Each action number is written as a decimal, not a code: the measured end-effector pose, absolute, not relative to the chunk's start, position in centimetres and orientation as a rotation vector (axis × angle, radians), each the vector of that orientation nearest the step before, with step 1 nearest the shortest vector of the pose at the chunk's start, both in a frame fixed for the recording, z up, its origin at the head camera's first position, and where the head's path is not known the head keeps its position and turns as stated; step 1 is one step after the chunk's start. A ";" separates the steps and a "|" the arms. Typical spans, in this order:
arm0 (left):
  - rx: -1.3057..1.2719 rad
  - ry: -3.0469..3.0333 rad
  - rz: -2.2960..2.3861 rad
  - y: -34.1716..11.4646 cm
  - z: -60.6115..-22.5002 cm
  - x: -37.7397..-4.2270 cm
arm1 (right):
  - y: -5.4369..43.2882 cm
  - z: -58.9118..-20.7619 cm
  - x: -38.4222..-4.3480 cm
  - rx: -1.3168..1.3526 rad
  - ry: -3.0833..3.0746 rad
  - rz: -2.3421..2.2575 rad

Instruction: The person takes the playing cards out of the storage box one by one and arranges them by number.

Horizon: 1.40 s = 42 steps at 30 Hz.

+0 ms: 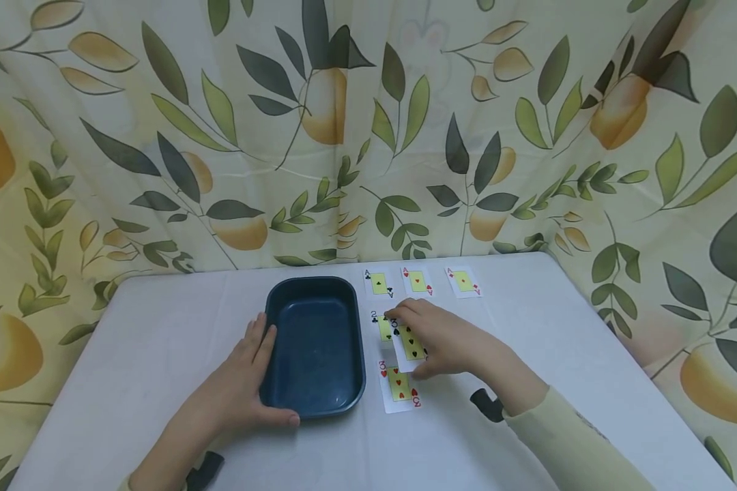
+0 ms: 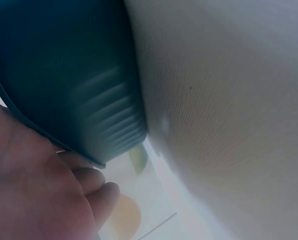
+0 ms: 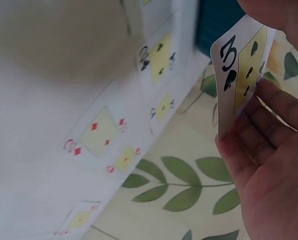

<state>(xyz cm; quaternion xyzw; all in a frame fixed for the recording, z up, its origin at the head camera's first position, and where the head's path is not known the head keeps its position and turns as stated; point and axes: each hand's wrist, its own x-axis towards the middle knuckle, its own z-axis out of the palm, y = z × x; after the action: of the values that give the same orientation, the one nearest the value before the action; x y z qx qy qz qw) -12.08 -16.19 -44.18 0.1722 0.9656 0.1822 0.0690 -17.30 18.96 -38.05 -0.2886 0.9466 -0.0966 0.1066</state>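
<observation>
My right hand [image 1: 442, 334] pinches a spade card [image 1: 410, 344] between thumb and fingertips. In the right wrist view, the corner of this spade card [image 3: 236, 75] reads 3. It is tilted above the table, partly over a two of clubs [image 1: 383, 329] and the top of a red three of hearts [image 1: 399, 389]. My left hand [image 1: 239, 382] rests against the left side of a dark blue tray [image 1: 316, 402], fingers extended along its rim and thumb at the front edge. The left wrist view shows the tray's ribbed outer wall [image 2: 106, 105] beside the fingers.
An ace of clubs [image 1: 378, 284], an ace of hearts [image 1: 416, 281] and an ace of diamonds [image 1: 463, 281] lie in a row at the table's back edge. A red two [image 3: 99, 132] lies nearby, hidden behind my hand in the head view. A patterned curtain [image 1: 368, 136] hangs behind.
</observation>
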 end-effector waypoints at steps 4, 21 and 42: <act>0.522 2.910 0.560 -16.3 -44.2 -12.0 | 19.9 -38.7 -16.9 -0.817 2.795 -0.265; 0.509 2.911 0.558 -16.4 -44.2 -11.9 | 22.8 -41.3 -15.5 -0.678 2.774 -0.242; 0.499 2.883 0.570 -17.3 -44.0 -12.0 | 23.8 -43.3 -14.7 -0.589 2.739 -0.264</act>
<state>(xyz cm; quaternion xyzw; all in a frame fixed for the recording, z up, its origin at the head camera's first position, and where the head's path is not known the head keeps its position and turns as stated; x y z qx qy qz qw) -11.95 -17.29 -44.05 0.1668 0.9640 0.1907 0.0803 -14.75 23.84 -43.35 -0.2064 0.9603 -0.0925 0.1633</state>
